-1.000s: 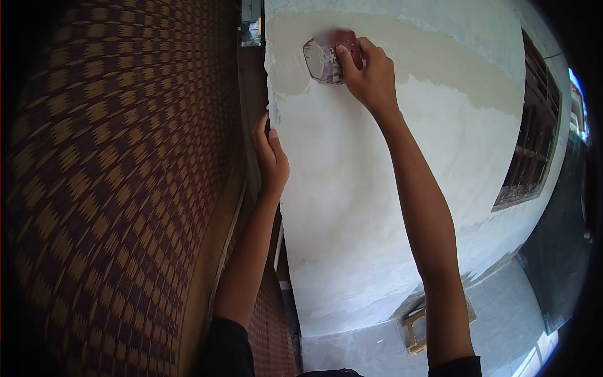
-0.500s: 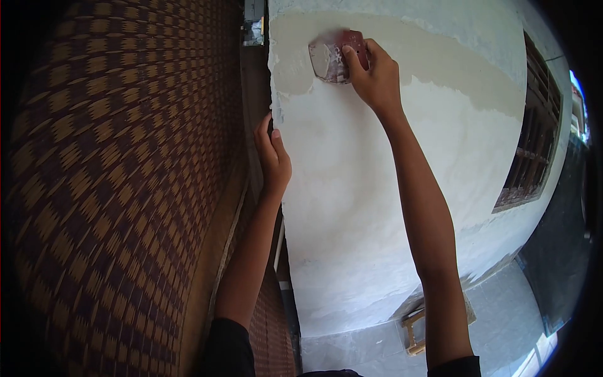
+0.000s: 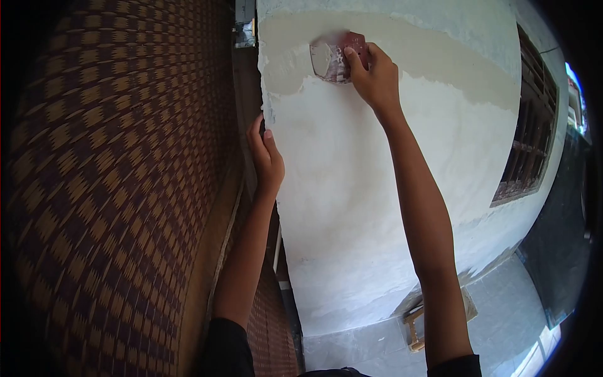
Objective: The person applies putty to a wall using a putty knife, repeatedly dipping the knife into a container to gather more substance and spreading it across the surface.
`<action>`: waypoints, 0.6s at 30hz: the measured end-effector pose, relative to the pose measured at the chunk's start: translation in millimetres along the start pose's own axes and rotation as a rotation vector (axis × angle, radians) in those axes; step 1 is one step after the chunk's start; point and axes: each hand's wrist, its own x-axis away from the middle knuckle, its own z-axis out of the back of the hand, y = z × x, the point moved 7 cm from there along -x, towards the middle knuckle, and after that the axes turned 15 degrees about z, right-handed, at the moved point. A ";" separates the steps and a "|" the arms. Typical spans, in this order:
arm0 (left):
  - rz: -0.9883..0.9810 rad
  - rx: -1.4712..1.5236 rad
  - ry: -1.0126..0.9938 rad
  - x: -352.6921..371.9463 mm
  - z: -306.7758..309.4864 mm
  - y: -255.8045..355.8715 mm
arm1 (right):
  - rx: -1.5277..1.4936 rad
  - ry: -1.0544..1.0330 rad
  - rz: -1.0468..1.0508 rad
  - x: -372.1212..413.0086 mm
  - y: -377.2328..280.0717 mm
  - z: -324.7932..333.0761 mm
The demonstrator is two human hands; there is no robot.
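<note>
My right hand [image 3: 377, 75] is closed on a putty scraper [image 3: 331, 61] with a reddish-brown grip part and a putty-smeared blade. The scraper is up against the white wall [image 3: 339, 176], within a band of damp greyish putty [image 3: 433, 56] along its upper part. The thumb presses on the near face of the scraper. Lower and to the left, my left hand [image 3: 269, 157] rests at the wall's rough vertical edge, its fingers stretched upward and partly behind that edge, holding no tool.
A woven brown panel [image 3: 125, 176] stands close on the left, with a narrow gap between it and the wall. A barred window [image 3: 531, 125] is at the right. A small wooden stool [image 3: 414, 330] stands on the grey tiled floor [image 3: 358, 352], partly behind my right arm.
The wall's edge and my left hand sit slightly further left in view. The scraper, still in my right hand, is a little further from the wall's edge.
</note>
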 end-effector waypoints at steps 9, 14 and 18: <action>-0.015 0.018 -0.009 0.4 -1.8 0.4 | -0.180 -0.009 -0.029 -0.2 -13.5 -14.8; -0.029 0.001 -0.010 -0.1 0.9 4.5 | 0.036 0.053 0.050 -5.0 -0.1 -14.5; 0.006 0.019 -0.023 0.0 1.1 3.9 | 0.038 0.085 -0.138 2.6 31.0 24.2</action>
